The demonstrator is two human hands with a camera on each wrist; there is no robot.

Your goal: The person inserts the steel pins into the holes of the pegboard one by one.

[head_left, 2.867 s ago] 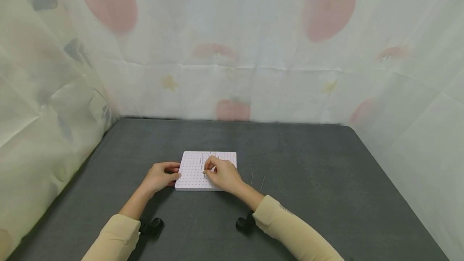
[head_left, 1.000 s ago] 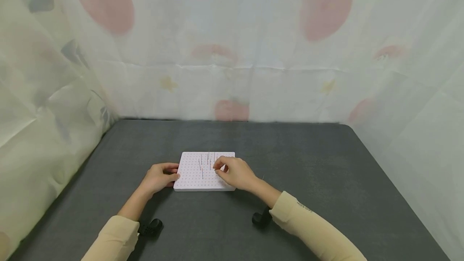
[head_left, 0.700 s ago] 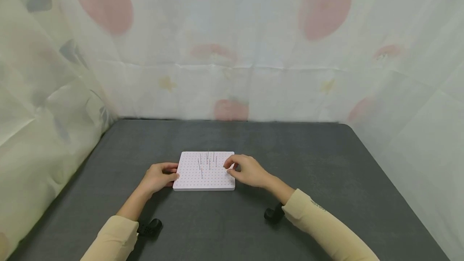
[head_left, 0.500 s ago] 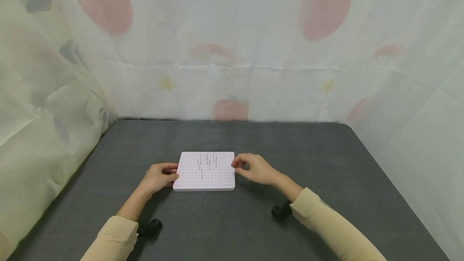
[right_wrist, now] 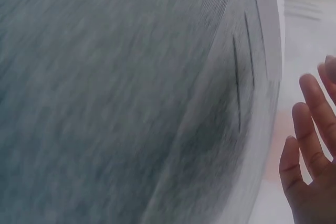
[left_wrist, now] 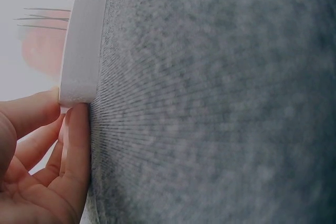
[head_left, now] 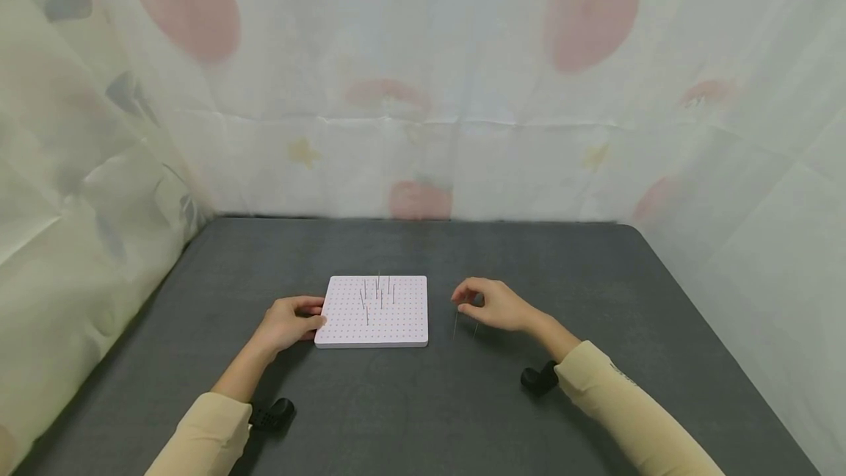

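Observation:
A white board with a grid of small holes (head_left: 405, 327) lies flat on the table. Several thin dark needles (head_left: 367, 314) stand upright in its upper middle, some leaning slightly. My left hand (head_left: 286, 323) grips the board's left edge; in the left wrist view the thumb lies at the top rim and the fingers press the side wall (left_wrist: 84, 51). To the right of the board my right hand (head_left: 499, 305) hovers with loosely bent fingers and nothing between them. Beneath it two loose needles lie on the table, a nearer one (right_wrist: 237, 82) and another (right_wrist: 249, 51) alongside.
The dark grey table (head_left: 396, 410) spreads around the board. A white curtain printed with fruit (head_left: 502, 94) hangs behind it and along both sides. Black wrist-worn devices (head_left: 538, 379) stick out below the sleeves.
My right hand has let go of a needle that now stands in the board, then moved right, off the board and over the loose needles. My left hand keeps its hold.

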